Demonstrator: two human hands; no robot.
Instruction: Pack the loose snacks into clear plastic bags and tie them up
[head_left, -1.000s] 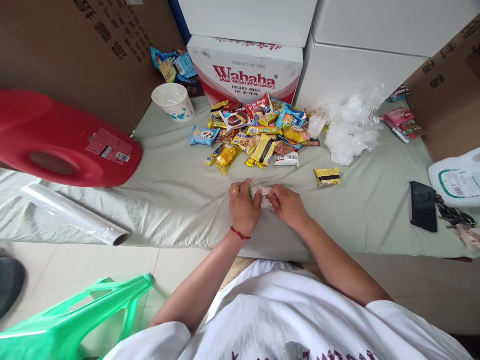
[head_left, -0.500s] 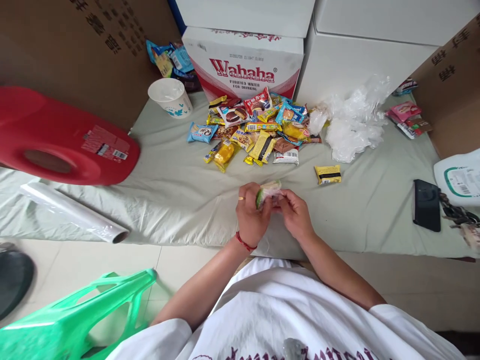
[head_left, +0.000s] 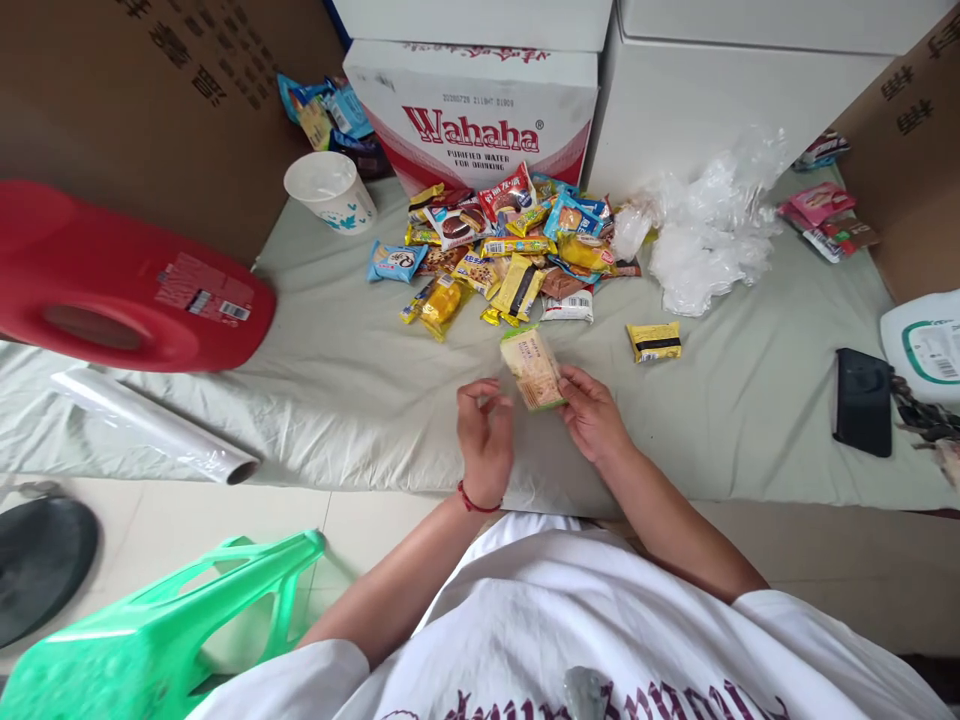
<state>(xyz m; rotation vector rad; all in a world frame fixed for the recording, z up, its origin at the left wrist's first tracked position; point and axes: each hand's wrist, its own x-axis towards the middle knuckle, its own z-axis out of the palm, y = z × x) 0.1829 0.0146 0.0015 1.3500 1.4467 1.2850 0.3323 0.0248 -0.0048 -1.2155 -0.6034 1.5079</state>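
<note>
My right hand [head_left: 594, 412] holds a small cracker packet [head_left: 532, 369] with a green edge, raised a little above the pale green sheet [head_left: 360, 370]. My left hand [head_left: 484, 432] hovers just left of the packet, fingers curled and apart, holding nothing. Beyond my hands lies a pile of wrapped snacks [head_left: 504, 250]. A single yellow snack packet [head_left: 655, 341] sits apart to the right of the pile.
A red plastic jug [head_left: 120, 285] lies at left, with a roll of clear film [head_left: 154, 425] near the sheet's edge. A paper cup [head_left: 330, 190], a Wahaha carton [head_left: 472, 110], crumpled clear plastic [head_left: 709, 240], a black phone [head_left: 861, 402] and a green stool [head_left: 157, 630] surround the area.
Both hands gripped the packet low on the sheet; now the packet is lifted and turned face up in my right hand, and my left hand has let go.
</note>
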